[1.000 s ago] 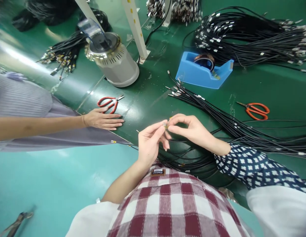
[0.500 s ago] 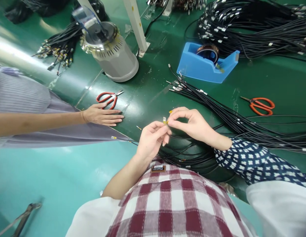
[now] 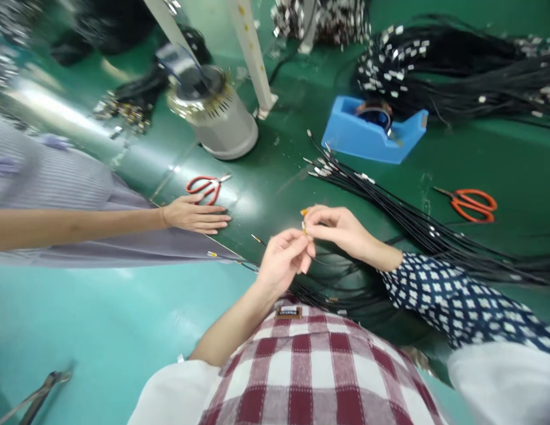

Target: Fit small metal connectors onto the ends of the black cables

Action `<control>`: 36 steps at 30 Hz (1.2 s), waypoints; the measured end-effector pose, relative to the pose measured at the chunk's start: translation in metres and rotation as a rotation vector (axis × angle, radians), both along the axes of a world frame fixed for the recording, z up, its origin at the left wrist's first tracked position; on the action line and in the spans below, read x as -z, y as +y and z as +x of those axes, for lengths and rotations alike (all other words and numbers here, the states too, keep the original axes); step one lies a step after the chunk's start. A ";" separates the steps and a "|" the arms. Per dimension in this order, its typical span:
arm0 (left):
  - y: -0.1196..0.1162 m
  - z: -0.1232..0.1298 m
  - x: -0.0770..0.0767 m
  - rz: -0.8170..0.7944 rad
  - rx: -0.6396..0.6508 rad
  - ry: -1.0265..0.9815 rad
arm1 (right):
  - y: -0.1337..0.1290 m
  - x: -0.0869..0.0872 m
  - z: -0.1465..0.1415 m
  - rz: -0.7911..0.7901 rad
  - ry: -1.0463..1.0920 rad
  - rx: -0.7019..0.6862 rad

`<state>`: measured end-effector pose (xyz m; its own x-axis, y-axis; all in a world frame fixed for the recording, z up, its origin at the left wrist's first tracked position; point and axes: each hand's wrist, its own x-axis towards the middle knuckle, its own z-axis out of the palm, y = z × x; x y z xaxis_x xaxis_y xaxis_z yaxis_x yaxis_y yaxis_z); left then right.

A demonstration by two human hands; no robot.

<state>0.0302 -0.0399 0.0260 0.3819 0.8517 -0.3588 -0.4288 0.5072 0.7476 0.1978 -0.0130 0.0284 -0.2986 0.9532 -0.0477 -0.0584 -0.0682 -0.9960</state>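
Note:
My left hand (image 3: 281, 260) is closed in a pinch on a thin black cable with a small white and yellow tip (image 3: 304, 229). Touching the same tip is my right hand (image 3: 341, 230), its thumb and fingers pressed together around it. A bit of amber tape (image 3: 303, 212) sticks to one of the right fingertips. Behind my right hand lies a bundle of black cables (image 3: 381, 203) with pale ends. More dark cables (image 3: 345, 292) hang between my hands and the checked apron (image 3: 319, 360).
A co-worker's hand (image 3: 197, 216) lies flat beside red-handled cutters (image 3: 208, 188). Other cutters (image 3: 474, 205) lie at right. Beyond stand a blue tape dispenser (image 3: 372, 139), a grey round device (image 3: 225, 124), a white post (image 3: 252, 56) and a large cable coil (image 3: 456, 77).
The whole view has shifted, so most things appear slightly lower. My hands remain together, and the cable tip has turned and is now more covered by my fingers.

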 end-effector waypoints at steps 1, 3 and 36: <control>0.000 0.001 0.000 0.003 -0.003 -0.016 | 0.001 0.001 0.000 0.021 0.006 0.001; 0.001 0.004 0.002 0.012 0.005 -0.050 | 0.004 0.002 0.001 0.013 0.021 0.001; -0.001 0.010 0.002 0.124 -0.039 -0.002 | 0.029 -0.021 0.018 0.146 -0.189 -0.260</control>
<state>0.0406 -0.0405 0.0237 0.3483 0.9036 -0.2493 -0.4481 0.3941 0.8024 0.2155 0.0165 0.0494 -0.5315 0.8470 0.0057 0.1289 0.0876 -0.9878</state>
